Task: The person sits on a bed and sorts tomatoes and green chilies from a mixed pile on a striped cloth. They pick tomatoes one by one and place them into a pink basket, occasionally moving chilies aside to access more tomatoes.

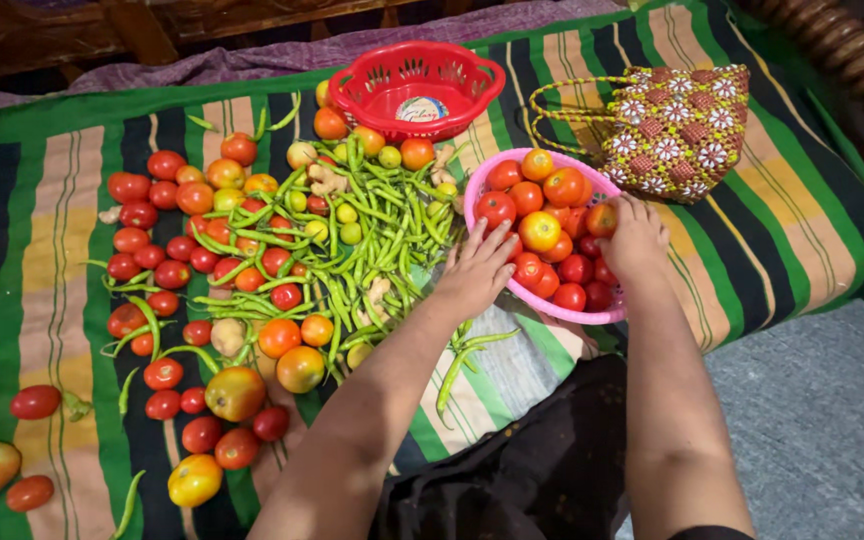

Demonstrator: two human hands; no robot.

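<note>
Two baskets and one bag can be counted here. The pink basket [592,312] is packed with red and orange tomatoes [539,231], smooth and shiny, a few still yellowish. The left hand [475,268] is laid flat on the basket's near rim, fingers spread, nothing gripped. The right hand [635,238] is pressed down onto the tomatoes inside, fingers curled; whether one is actually held can't be told. Just beyond the hands an empty red basket [418,90] is parked, and a woven beaded bag [674,128] sits beside the right hand. Left of the left hand, green chillies [372,235] and loose tomatoes are heaped on the striped cloth [772,230].
</note>
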